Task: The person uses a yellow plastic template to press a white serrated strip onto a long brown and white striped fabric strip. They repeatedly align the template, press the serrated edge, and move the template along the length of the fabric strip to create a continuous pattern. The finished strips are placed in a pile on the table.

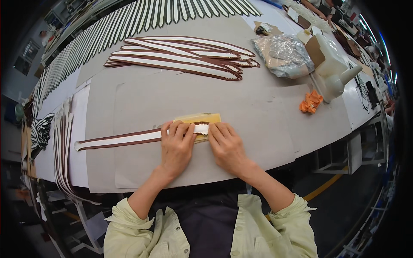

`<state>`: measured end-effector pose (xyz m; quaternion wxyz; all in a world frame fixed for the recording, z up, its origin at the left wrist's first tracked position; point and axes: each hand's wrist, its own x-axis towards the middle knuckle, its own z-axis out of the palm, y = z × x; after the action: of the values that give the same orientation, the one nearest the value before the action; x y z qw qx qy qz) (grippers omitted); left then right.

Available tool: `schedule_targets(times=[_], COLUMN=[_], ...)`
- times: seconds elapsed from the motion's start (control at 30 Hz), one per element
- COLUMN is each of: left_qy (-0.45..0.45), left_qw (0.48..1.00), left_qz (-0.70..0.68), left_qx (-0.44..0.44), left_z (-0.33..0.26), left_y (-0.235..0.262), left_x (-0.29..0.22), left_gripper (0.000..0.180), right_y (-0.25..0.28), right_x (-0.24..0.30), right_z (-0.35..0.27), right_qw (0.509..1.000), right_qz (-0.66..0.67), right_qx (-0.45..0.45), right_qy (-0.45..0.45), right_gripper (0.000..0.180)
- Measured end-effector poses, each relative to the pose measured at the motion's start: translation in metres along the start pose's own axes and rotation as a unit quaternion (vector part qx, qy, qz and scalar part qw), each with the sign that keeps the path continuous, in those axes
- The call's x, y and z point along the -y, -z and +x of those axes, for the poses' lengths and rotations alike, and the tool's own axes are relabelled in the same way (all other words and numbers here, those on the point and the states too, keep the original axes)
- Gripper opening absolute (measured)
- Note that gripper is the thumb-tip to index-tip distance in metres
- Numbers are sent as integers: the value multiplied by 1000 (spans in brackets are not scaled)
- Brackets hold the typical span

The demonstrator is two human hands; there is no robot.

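Observation:
A long strap [120, 140] with brown edges and a white middle stretches leftward across the table from my hands. Its right end lies over a yellow block [211, 117], and a jagged white edge shows there between the hands. My left hand [177, 146] grips the strap near the block, fingertips pressed down on it. At the block's right side, my right hand [229, 148] pinches the strap's end with bent fingers. The tips of the right fingers and the very end of the strap are partly hidden.
A pile of similar brown and white straps [180, 56] lies farther back, with rows of dark-edged strips [142, 17] behind it. More straps [64, 150] hang over the left edge. At right are a plastic-wrapped package [284, 56], a translucent bottle [329, 81] and a crumpled orange piece [310, 102].

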<state>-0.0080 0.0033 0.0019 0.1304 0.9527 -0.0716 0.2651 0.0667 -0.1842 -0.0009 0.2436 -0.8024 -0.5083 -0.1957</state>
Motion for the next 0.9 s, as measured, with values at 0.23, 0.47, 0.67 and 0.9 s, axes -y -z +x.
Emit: schedule_targets(times=[0.23, 0.47, 0.67, 0.9], left_qy=[-21, -34, -21, 5], left_qw=[1000, 998, 999, 999], left_qz=[-1, -16, -11, -9], left_qx=[16, 52, 46, 39], left_z=[0, 0, 2, 3], left_y=[2, -1, -6, -7], left_x=[2, -2, -10, -15], left_gripper=[34, 45, 50, 46], right_y=[0, -5, -7, -12], right_x=[0, -7, -5, 7], right_z=[3, 9, 5, 2], right_qw=[999, 998, 998, 1000], right_qz=[40, 52, 46, 3], right_qx=[14, 32, 41, 13], right_qy=[-14, 22, 16, -11], right_gripper=[36, 35, 35, 33])
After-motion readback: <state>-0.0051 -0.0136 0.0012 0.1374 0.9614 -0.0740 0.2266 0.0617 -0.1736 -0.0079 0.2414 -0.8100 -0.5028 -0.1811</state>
